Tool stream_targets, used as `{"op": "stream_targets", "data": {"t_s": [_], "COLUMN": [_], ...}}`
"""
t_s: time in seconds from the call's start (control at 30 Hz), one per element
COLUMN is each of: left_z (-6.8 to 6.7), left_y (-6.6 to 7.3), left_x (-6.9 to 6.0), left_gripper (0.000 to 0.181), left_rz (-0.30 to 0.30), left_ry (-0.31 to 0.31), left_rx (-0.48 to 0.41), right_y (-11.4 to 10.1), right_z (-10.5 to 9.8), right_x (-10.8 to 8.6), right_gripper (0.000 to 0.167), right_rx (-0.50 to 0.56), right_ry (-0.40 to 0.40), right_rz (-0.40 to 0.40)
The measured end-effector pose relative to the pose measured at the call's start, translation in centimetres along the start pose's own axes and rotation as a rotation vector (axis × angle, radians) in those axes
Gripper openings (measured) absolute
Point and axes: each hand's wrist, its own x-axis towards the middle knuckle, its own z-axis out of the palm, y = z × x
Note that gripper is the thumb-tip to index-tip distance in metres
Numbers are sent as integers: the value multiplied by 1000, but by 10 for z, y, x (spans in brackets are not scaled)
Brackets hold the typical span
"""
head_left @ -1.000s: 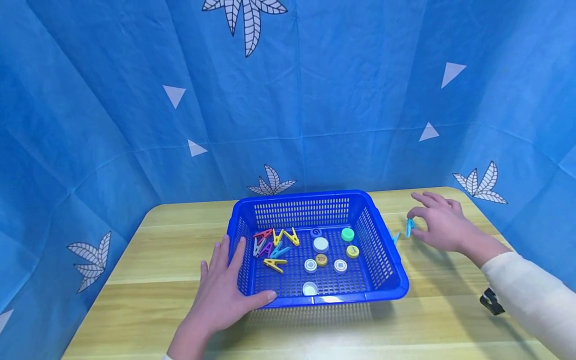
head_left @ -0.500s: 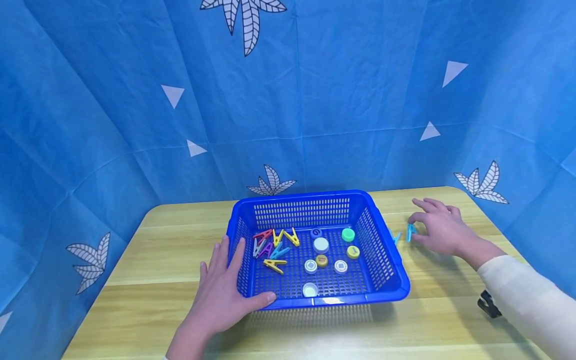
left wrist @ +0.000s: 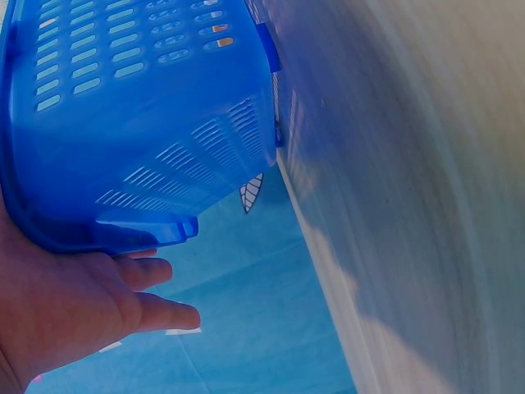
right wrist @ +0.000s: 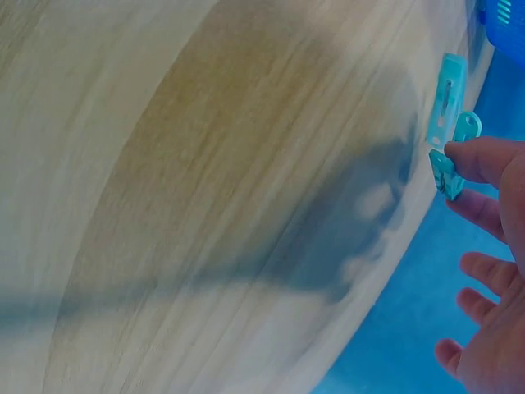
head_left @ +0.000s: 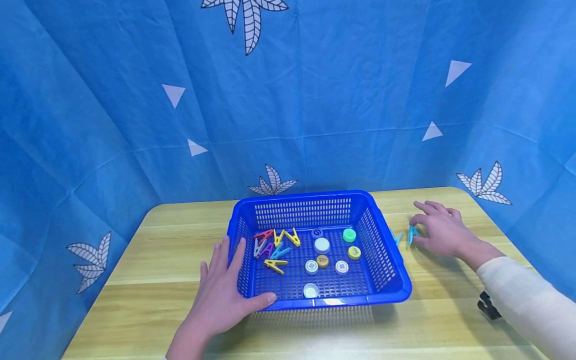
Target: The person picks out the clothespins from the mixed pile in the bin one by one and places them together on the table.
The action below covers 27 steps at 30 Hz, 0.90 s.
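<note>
My right hand (head_left: 441, 231) pinches a light blue clothespin (head_left: 411, 235) between thumb and index finger, just right of the blue basket (head_left: 360, 300). The other fingers stay off the clothespin. In the right wrist view, a second light blue clothespin (right wrist: 447, 97) stands close beside the pinched one (right wrist: 444, 174); the basket's wall partly hides it in the head view. My left hand (head_left: 220, 295) rests at the basket's front left corner, fingers extended along the left rim and thumb on the front rim.
Inside the basket, clothespins such as a yellow one (head_left: 275, 266) lie on the left. Several bottle caps, among them a green cap (head_left: 349, 235), lie on the right. A black object (head_left: 488, 306) is beside my right sleeve. A blue curtain (head_left: 342, 100) hangs behind the wooden table (head_left: 148, 270).
My right hand has come slightly down and nearer, with the pinched clothespin moving along. The left hand keeps its place on the basket. The head view has shifted a little.
</note>
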Motion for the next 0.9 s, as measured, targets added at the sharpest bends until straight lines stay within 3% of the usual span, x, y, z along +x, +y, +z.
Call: {"op": "stream_targets", "data": {"t_s": [0.9], "left_z": [1], "left_y": [-2], "left_x": [0], "left_gripper": [127], "left_rz": [13], "left_ry": [15], "left_rx": [3], "right_y": [-1], "right_z": [16], "right_x": [3], "right_gripper": [28], "right_rx": [-19], "right_ry": [2], "right_rz": [-14]}}
